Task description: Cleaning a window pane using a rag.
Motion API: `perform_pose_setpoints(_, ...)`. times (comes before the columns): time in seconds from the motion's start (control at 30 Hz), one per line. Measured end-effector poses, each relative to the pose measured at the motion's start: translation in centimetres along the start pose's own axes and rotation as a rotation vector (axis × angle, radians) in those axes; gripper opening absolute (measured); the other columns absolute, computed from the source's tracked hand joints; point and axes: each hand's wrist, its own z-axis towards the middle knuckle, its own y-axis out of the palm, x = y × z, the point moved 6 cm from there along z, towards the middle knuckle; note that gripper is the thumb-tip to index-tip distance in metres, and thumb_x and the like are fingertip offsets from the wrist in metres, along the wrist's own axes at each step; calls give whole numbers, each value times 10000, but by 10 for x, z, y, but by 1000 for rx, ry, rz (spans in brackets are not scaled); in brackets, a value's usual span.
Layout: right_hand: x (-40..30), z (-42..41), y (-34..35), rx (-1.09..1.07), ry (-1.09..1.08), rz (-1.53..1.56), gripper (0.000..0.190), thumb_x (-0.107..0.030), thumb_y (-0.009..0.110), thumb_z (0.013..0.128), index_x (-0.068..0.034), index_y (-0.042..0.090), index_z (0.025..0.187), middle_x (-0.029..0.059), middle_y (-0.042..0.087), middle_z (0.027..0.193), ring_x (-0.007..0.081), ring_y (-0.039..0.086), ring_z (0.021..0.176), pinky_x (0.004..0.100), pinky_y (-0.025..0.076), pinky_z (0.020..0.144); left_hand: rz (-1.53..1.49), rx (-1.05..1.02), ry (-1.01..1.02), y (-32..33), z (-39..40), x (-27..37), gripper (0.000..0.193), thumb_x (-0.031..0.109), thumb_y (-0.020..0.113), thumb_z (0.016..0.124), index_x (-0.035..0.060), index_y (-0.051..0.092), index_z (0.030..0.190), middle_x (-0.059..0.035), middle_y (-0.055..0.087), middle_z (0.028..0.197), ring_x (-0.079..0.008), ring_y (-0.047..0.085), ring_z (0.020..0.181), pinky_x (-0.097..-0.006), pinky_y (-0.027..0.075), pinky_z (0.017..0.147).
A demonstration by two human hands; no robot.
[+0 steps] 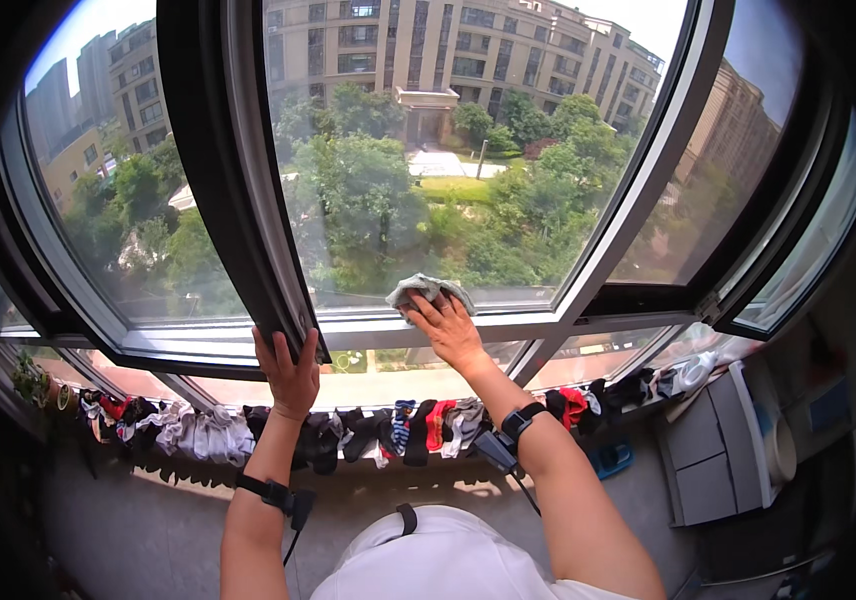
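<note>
A crumpled pale grey-green cloth (428,289) lies under the fingers of my right hand (446,327). I press it against the lower edge of a large window pane (465,217), just above the light sill frame (488,328). My left hand (289,375) grips the bottom corner of a dark-framed casement sash (248,187), with its fingers on both sides of the frame edge. This sash is swung inward, on the left of the pane. Each forearm wears a black strap with a small device and cable.
Many socks (368,435) lie along a low ledge below the window. A grey cabinet (713,450) stands at the right, with a blue slipper (612,459) on the floor near it. Another sash (803,247) stands open at the right. Potted plants (32,381) sit at the far left.
</note>
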Motion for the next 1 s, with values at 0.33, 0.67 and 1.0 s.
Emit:
perform_pose_setpoints(0.33,64,142,-135,477,244,133,575,-41,577,800,-294,543,1316,26,331,1482,335,386,1309,558,275,1091,80,47,44,10,-9,-7,557,132,503,803,263,548,1342,-127,97,1564,-560,199,1352,-610,298,1044)
perform_pose_setpoints(0.67,3,221,-160,397,30,210,731,-205,706,759,-239,408,1425,82,216,1529,352,294,1350,548,196,1144,90,58,59,13,-13,-11,553,150,519,789,285,564,1323,-122,97,1563,-563,205,1346,-619,314,1029)
perform_pose_setpoints(1.0,-48,149,-48,10,-337,28,671,-115,445,892,-387,257,1476,-99,159,1555,167,111,1463,339,316,1140,83,99,67,14,-13,-4,434,192,569,835,282,619,1256,-122,145,1555,-561,229,1340,-596,308,1039)
